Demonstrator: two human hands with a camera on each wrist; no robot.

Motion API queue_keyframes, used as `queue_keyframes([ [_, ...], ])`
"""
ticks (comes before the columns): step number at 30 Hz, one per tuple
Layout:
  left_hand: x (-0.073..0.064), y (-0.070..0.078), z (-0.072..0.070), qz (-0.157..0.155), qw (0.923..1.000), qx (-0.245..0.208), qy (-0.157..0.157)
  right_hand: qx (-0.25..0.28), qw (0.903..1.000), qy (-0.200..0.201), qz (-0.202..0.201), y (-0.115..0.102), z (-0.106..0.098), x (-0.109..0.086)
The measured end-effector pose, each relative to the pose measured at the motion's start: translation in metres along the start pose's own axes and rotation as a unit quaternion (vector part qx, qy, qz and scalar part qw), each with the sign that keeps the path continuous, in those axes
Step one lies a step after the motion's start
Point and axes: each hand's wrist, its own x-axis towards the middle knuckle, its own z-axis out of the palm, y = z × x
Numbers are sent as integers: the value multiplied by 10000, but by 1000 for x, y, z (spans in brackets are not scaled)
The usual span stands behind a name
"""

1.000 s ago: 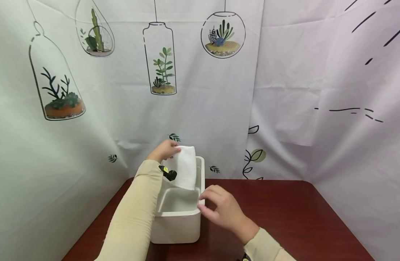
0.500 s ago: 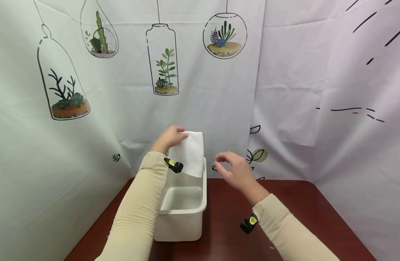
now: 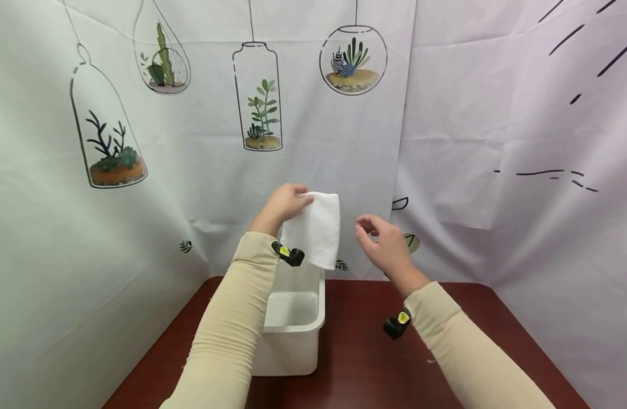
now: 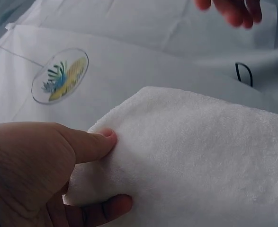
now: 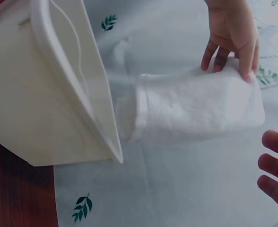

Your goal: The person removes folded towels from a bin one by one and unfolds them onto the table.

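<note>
A folded white terry towel point(image 3: 320, 230) hangs from my left hand point(image 3: 291, 201), whose thumb and fingers pinch its top edge. In the left wrist view the thumb lies on the fluffy face of the towel point(image 4: 191, 146), with fingers partly behind it. Below and behind the left forearm stands a white plastic bin point(image 3: 293, 355); the towel is above its far right rim. My right hand point(image 3: 385, 241) is raised to the right of the towel, fingers loosely bent and holding nothing. The right wrist view shows a gap between its fingertips and the towel point(image 5: 191, 104).
The bin stands on a dark red table point(image 3: 374, 341), its left side hidden by my left sleeve point(image 3: 226, 329). A white curtain point(image 3: 456, 102) printed with plants hangs close behind the table. Black wrist cameras sit on both cuffs.
My left hand has lifted the towel up and to the right, out of the bin. My right hand has left the bin's rim and risen to the right of the towel.
</note>
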Motion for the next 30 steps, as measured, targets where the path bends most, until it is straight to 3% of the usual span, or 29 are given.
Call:
queue_keyframes([
  [7,-2,29,10,204,9998,-8,13,226,9961,185,828,6,-10,7],
  [16,-10,62,26,339,9993,-171,-73,476,9863,441,1519,11,-19,17],
  [26,-17,77,48,577,9977,-309,-179,1307,9637,122,2323,16,-26,17],
  [30,-19,78,54,549,9976,-372,-186,1781,9533,250,2428,19,-24,16],
])
